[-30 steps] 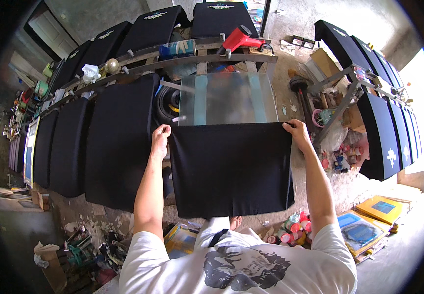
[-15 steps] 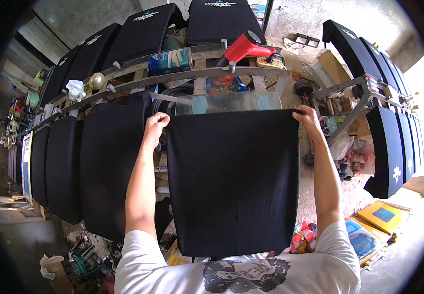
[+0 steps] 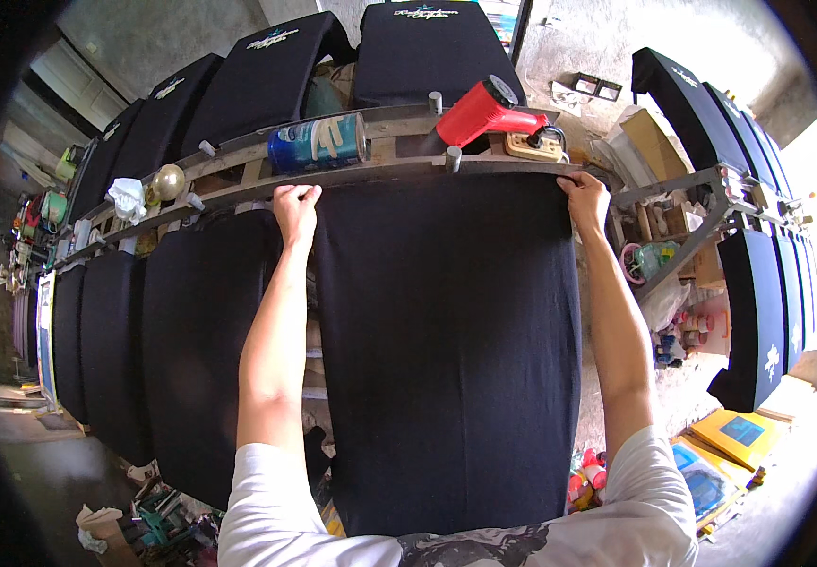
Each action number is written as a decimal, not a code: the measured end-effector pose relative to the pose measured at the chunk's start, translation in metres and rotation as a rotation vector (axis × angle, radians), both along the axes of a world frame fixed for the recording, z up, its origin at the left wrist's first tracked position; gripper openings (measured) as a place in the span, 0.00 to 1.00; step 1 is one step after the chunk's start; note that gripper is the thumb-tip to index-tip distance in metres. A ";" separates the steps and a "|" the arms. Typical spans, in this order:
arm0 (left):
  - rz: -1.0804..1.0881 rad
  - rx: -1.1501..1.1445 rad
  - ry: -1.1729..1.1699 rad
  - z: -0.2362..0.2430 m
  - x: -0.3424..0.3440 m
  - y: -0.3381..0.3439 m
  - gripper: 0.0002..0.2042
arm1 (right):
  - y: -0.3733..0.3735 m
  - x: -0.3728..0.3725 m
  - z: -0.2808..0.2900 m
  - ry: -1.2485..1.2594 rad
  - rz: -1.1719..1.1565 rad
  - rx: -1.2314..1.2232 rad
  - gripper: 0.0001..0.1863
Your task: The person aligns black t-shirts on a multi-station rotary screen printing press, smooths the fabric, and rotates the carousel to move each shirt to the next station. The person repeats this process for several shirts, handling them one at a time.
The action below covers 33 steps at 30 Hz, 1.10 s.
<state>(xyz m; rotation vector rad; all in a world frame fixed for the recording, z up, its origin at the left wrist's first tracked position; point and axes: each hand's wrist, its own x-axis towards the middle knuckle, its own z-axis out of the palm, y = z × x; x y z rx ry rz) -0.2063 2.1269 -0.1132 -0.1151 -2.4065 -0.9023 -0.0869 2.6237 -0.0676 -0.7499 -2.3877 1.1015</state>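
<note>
A plain black cloth, looking like a shirt body, lies stretched between my hands and runs back toward my chest. My left hand pinches its far left corner, and my right hand grips the far right corner. The cloth's far edge reaches the metal rail of the rack. The glass board is hidden beneath the cloth. Just beyond the rail are a blue can with a pale hand picture, and a red heat gun.
Black shirts on boards stand to the left, behind with printed lettering, and on the right rack. A power strip sits by the heat gun. Yellow printing frames lie low at right. A light bulb rests at left.
Both hands have moved away from me, drawing the cloth's far edge up to the rail. The glass board and its two round pale patches are now covered.
</note>
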 end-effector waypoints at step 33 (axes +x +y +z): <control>-0.027 0.500 -0.621 -0.005 0.417 -0.052 0.22 | -0.094 0.380 -0.008 -0.148 0.181 -0.078 0.23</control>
